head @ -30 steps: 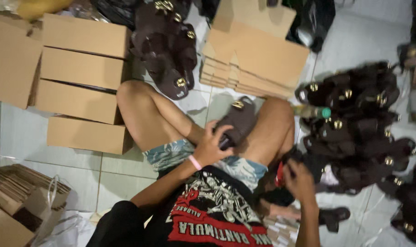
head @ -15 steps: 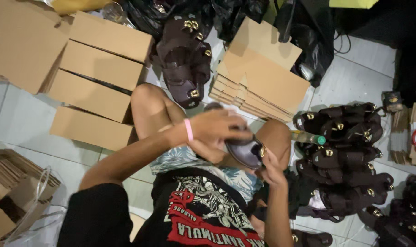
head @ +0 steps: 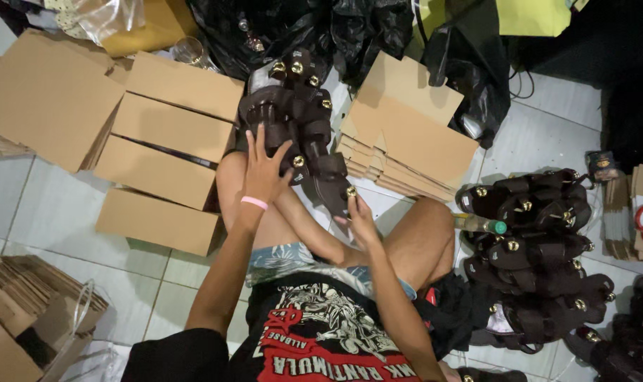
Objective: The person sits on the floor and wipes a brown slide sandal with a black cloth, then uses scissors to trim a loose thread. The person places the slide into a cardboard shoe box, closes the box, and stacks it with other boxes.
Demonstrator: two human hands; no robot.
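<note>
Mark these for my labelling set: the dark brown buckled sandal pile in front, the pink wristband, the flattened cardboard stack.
dark brown buckled sandal pile point(head: 293, 106), head view, top strap.
pink wristband point(head: 254, 203), head view, band middle.
flattened cardboard stack point(head: 413, 138), head view, top sheet.

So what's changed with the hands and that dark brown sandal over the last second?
Both hands moved forward, off the lap, to the pile of dark brown sandals with brass studs ahead of the knees. The left hand now rests spread on the pile; the right hand holds the lowest sandal at its edge. The closed cardboard boxes, flat cardboard stack and the sandal heap on the right stayed put.
</note>
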